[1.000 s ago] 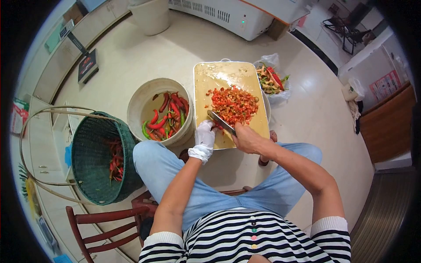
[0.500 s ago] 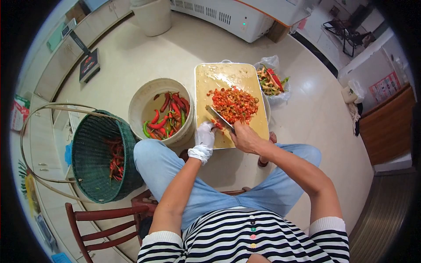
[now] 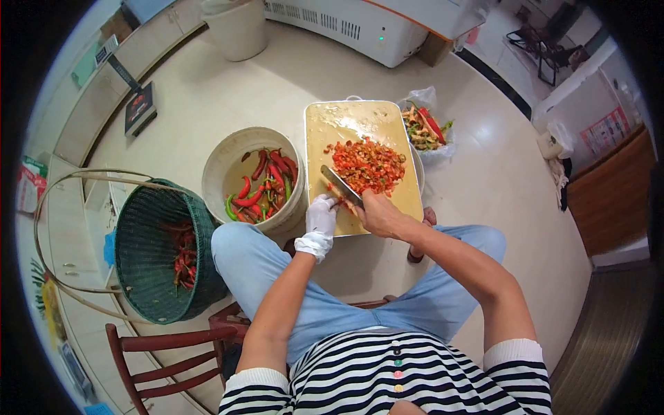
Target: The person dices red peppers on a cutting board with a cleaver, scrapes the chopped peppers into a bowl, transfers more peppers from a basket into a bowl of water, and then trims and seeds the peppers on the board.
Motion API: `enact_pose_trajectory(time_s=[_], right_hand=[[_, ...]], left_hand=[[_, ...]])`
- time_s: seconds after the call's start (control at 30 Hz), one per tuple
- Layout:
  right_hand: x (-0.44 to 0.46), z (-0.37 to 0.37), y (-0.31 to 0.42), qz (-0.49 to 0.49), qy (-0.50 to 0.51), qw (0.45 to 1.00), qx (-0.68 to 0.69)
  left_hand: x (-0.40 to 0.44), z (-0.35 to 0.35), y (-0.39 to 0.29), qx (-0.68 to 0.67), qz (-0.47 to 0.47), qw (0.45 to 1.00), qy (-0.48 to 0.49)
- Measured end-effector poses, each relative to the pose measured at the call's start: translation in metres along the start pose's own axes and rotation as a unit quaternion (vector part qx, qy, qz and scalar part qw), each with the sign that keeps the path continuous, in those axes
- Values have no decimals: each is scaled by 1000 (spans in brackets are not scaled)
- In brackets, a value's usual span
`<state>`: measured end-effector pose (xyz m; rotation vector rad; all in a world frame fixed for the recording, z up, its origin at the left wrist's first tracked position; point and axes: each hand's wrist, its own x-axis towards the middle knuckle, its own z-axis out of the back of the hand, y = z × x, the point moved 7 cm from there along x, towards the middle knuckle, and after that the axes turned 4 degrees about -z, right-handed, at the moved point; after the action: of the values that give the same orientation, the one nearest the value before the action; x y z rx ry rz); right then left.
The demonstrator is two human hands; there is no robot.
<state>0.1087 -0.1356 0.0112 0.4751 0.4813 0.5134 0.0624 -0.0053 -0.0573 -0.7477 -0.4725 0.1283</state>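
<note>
My right hand [image 3: 384,216] is wrapped round the handle of a knife [image 3: 342,185]. The blade slants across a yellowish cutting board [image 3: 321,131], beside the fingertips of my left hand [image 3: 321,216]. That hand wears a white glove, and its bent fingers press on red chili pieces at the board's near left edge; the fingers and blade partly hide them. A heap of chopped red and green chilies [image 3: 370,164] lies past the blade, in the middle of the board.
Left of the board stands a pale bucket [image 3: 216,155] holding whole chilies [image 3: 257,197]. Further left is a green woven basket [image 3: 207,238] with a hoop handle and more chilies. A plastic bag of trimmings [image 3: 443,146] sits right of the board. A scale [image 3: 140,109] rests on the floor.
The knife and my right hand have shifted slightly left, closer to my gloved fingers. My left hand stays at the board's near edge. The view has moved a little.
</note>
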Motion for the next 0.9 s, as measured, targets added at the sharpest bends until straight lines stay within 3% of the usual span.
enact_pose_trajectory(time_s=[0.13,0.27,0.33,0.47,0.53,0.63,0.73,0.9], right_hand=[[-8,-1,1,-7,41,999,-35],[-11,-18,-12,-39,63,997,-35],[-11,-15,-10,19,-11,1000,-18],[-12,-15,-10,27,-20,999,-14],[-6,-11,-8,-16,67,997,-17],[-19,6,11,-84,121,989,-16],[-1,-30,-23,-24,12,1000,-14],[-9,-36,-26,-55,15,998,-11]], left_hand=[[0,15,9,-9,31,999,-27],[-3,14,12,30,27,999,4],[-3,12,12,32,42,998,25],[-5,17,10,2,38,999,2],[-6,19,13,-20,32,999,-4],[-13,32,19,16,37,998,-51],[-16,37,22,27,63,997,-44],[-7,13,4,65,-14,998,-9]])
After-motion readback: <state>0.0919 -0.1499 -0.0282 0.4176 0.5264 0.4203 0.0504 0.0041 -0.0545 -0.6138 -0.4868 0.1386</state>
